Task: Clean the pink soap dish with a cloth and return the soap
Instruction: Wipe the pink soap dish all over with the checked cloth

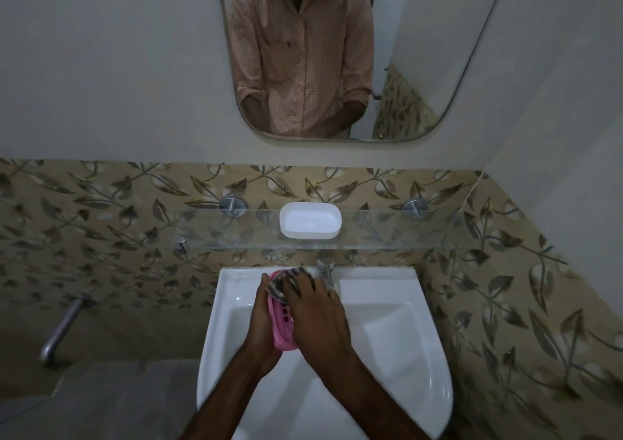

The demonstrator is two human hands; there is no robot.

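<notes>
Holding the pink soap dish (281, 325) over the white basin (387, 331), we are cupping it from the left in our left hand (264, 321), fingers closed round its edge so it is staying steady. Our right hand (317, 315) is pressing the striped cloth (283, 283) into its far end, fingers closed on the cloth. The dish's long axis is running near to far. Farther off, on the glass shelf (387, 234), a white soap-like block (310, 220) is sitting, probably parked away from the wiping.

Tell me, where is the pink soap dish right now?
In the head view, the pink soap dish is over the white sink, held between the left hand and right hand, under the cloth.
</notes>
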